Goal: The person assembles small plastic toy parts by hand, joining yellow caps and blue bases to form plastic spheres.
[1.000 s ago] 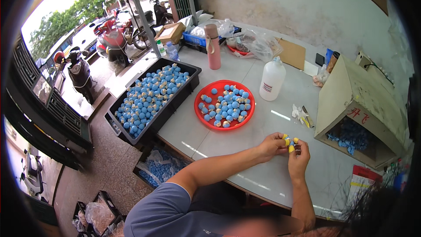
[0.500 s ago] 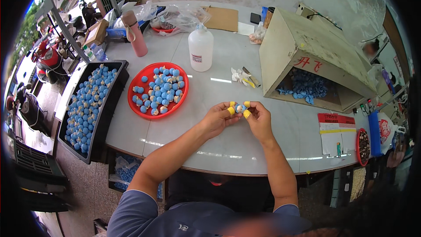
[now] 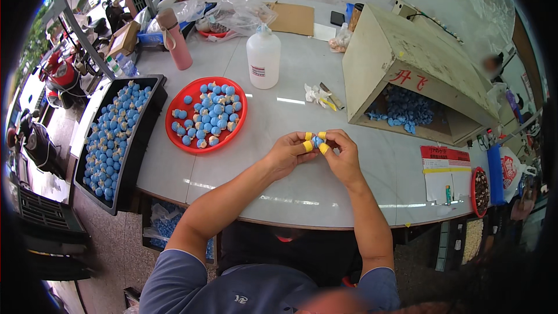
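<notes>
Between my two hands, above the near middle of the table, is a small blue-and-white ball (image 3: 317, 141). My left hand (image 3: 288, 154) pinches it from the left, my right hand (image 3: 342, 156) from the right. Yellow bands wrap the thumbs and forefingers of both, hiding part of the ball. Left of my hands, a round red tray (image 3: 242, 121) holds several similar blue balls with cream-coloured bits. A black bin (image 3: 156, 96) farther left is filled with more of them. To the right, an open-fronted beige box (image 3: 372, 52) has blue pieces (image 3: 404, 109) heaped inside.
A white plastic bottle (image 3: 263, 61) stands behind the red tray, a pink flask (image 3: 174, 40) at the back left. Beyond my hands lie a blade-like tool (image 3: 332, 96) and crumpled white scrap (image 3: 315, 94). Papers (image 3: 446, 168) and a red bowl (image 3: 480, 192) are at the right edge.
Both hands stay in nearly the same place with the ball between them. The fingers have shifted slightly, and more blue shows on the ball. The whole view has moved a little.
</notes>
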`<state>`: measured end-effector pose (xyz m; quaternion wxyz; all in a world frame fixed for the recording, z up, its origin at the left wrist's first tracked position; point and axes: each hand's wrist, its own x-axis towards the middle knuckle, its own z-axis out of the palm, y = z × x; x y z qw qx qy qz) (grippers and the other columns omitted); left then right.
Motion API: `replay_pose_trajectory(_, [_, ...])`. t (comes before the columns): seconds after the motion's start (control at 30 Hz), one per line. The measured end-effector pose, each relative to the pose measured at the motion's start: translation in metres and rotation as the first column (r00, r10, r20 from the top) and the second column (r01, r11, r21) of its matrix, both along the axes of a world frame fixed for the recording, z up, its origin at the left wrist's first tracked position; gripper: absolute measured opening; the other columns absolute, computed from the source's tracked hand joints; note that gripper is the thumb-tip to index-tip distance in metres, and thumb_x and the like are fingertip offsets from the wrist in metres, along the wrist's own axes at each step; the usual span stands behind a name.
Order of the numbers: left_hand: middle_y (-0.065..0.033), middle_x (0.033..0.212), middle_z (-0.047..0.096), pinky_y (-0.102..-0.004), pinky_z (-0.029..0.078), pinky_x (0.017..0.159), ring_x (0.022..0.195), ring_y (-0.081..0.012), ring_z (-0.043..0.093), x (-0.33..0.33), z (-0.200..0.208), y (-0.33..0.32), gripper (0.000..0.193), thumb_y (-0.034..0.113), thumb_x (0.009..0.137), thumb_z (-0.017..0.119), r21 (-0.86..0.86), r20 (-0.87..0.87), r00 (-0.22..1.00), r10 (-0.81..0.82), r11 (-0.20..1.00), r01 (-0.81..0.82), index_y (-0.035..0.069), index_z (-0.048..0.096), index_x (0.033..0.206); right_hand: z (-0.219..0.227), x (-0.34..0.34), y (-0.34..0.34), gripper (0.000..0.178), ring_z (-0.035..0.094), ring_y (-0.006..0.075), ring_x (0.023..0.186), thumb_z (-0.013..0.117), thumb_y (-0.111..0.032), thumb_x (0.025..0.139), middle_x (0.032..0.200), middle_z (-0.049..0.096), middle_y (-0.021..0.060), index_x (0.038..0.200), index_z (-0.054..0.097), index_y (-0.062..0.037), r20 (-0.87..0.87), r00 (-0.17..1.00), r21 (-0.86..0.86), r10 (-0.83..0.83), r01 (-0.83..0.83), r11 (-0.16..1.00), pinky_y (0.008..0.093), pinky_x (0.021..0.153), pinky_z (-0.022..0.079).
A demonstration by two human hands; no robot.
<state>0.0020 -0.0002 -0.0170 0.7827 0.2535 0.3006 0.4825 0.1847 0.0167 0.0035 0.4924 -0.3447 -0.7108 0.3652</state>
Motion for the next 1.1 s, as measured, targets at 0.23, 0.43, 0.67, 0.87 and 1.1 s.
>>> replay_pose_trajectory(0.23, [-0.0094, 0.115, 0.061, -0.0310, 0.055, 0.090, 0.106, -0.0193, 0.062, 0.000, 0.005, -0.001, 0.026, 0.005, 0.092, 0.064, 0.010, -0.034, 0.999, 0.020, 1.000, -0.019, 0.002, 0.056, 0.117, 0.008, -0.001, -0.003, 0.025, 0.057, 0.0127, 0.073, 0.064, 0.011, 0.079, 0.096, 0.062, 0.0072, 0.102, 0.065, 0.0016, 0.054, 0.998, 0.023, -0.024, 0.022, 0.999, 0.0257, 0.067, 0.049])
replay_pose_trajectory(0.43, [-0.0086, 0.114, 0.062, -0.0310, 0.054, 0.090, 0.105, -0.0193, 0.062, 0.001, 0.003, -0.002, 0.026, 0.005, 0.091, 0.064, 0.029, -0.049, 0.998, 0.025, 0.999, -0.024, 0.002, 0.056, 0.116, 0.007, -0.001, -0.003, 0.028, 0.057, 0.0135, 0.073, 0.064, 0.012, 0.077, 0.096, 0.061, 0.0072, 0.103, 0.064, 0.0015, 0.060, 0.998, 0.055, -0.021, 0.018, 0.998, 0.0259, 0.067, 0.048])
replay_pose_trajectory(0.67, [-0.0086, 0.115, 0.063, -0.0310, 0.054, 0.091, 0.106, -0.0185, 0.062, 0.001, 0.000, -0.002, 0.025, 0.006, 0.092, 0.064, 0.051, -0.048, 0.998, 0.031, 0.998, -0.029, 0.002, 0.059, 0.116, 0.006, -0.003, -0.007, 0.028, 0.055, 0.0124, 0.076, 0.062, 0.013, 0.077, 0.100, 0.060, 0.0072, 0.102, 0.062, 0.0020, 0.087, 0.995, 0.106, -0.049, 0.039, 0.994, 0.0251, 0.071, 0.047])
replay_pose_trajectory(0.87, [-0.0084, 0.113, 0.064, -0.0316, 0.053, 0.092, 0.105, -0.0177, 0.062, 0.002, -0.004, -0.002, 0.023, 0.006, 0.091, 0.065, 0.097, -0.091, 0.995, 0.048, 0.994, -0.039, 0.001, 0.061, 0.113, 0.005, -0.002, -0.007, 0.027, 0.056, 0.0142, 0.075, 0.062, 0.014, 0.076, 0.097, 0.060, 0.0076, 0.100, 0.061, 0.0020, 0.067, 0.997, 0.060, -0.044, 0.040, 0.997, 0.0259, 0.070, 0.048])
replay_pose_trajectory(1.1, [-0.0092, 0.109, 0.065, -0.0305, 0.055, 0.088, 0.099, -0.0175, 0.064, 0.002, -0.007, 0.000, 0.023, 0.007, 0.092, 0.065, 0.179, -0.188, 0.979, 0.082, 0.983, -0.048, -0.002, 0.062, 0.112, 0.001, 0.002, -0.001, 0.027, 0.055, 0.0146, 0.072, 0.065, 0.014, 0.074, 0.090, 0.060, 0.0065, 0.098, 0.061, 0.0016, 0.096, 0.995, 0.052, -0.015, 0.010, 0.999, 0.0265, 0.068, 0.048])
